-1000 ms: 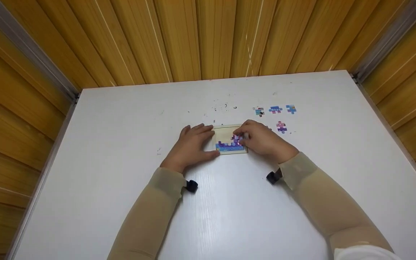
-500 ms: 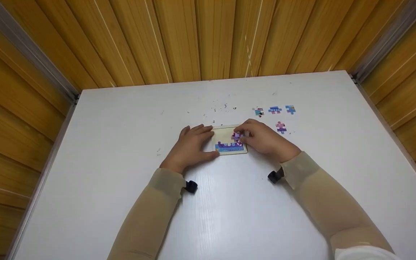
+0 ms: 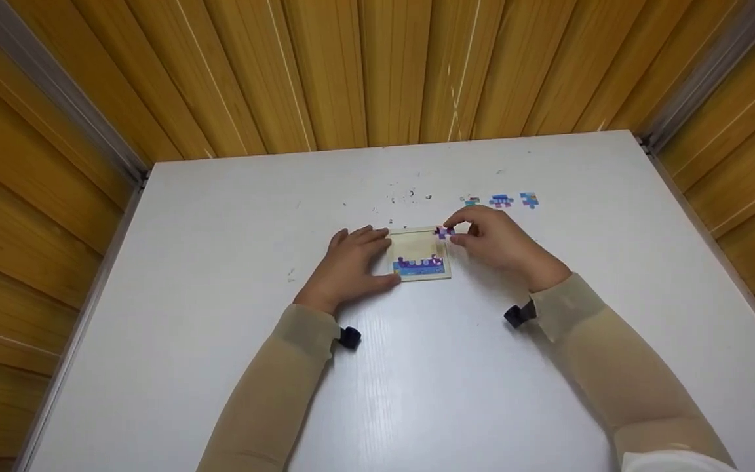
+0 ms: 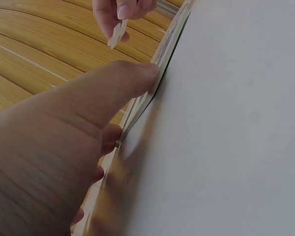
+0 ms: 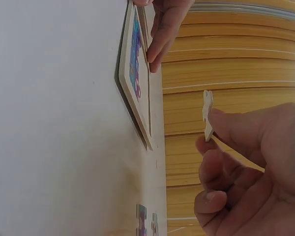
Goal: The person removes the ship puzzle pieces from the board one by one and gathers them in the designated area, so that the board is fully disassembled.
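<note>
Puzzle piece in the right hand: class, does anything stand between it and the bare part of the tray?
Nothing visible does. In the head view, the puzzle piece appears over the far right corner of the tray; the left hand rests at the tray's left side, out of the way.

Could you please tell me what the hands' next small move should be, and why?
I'd probably have the right hand lower its puzzle piece toward the tray: the piece is pinched in the air, the tray's far part is bare, and the left hand touches the tray's left side.
</note>
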Available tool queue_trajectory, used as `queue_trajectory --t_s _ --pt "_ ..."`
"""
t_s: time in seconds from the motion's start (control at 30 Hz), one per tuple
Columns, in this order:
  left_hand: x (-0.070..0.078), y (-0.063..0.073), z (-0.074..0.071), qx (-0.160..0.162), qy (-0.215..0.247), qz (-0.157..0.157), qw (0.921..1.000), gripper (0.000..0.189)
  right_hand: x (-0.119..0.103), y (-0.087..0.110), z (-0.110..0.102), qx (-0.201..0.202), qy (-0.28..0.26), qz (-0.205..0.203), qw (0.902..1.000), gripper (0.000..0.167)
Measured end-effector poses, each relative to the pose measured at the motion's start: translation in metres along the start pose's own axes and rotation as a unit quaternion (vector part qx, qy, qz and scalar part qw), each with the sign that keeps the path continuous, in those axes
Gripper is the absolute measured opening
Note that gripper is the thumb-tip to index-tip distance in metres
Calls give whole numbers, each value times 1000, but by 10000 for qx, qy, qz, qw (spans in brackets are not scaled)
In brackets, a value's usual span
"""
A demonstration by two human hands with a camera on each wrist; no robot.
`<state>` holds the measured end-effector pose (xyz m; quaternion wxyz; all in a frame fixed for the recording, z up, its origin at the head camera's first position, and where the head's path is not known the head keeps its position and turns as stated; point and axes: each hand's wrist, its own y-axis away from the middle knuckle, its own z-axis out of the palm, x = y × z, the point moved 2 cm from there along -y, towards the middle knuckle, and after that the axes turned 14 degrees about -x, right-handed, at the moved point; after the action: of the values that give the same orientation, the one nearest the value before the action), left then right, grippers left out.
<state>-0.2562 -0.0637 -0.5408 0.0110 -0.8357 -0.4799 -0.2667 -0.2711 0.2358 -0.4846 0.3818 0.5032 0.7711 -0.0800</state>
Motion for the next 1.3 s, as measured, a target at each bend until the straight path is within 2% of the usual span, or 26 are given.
queue_trajectory --t_s 0.13,0.27,0.67,1.0,1.3 --pt "1 0 0 23 43 8 10000 83 5 9 -9 234 -15 -163 9996 21" --pt "0 0 0 17 36 4 10000 84 9 19 -16 378 -58 -147 9992 18" --pt "0 0 0 18 11 31 10000 84 27 43 -30 987 -267 -467 9937 10" --pt "0 0 -1 30 16 8 10000 84 39 53 -39 1290 -310 -327 9906 14" --pt "0 -1 -1 50 22 43 10000 84 65 59 -49 1283 -445 350 9901 21"
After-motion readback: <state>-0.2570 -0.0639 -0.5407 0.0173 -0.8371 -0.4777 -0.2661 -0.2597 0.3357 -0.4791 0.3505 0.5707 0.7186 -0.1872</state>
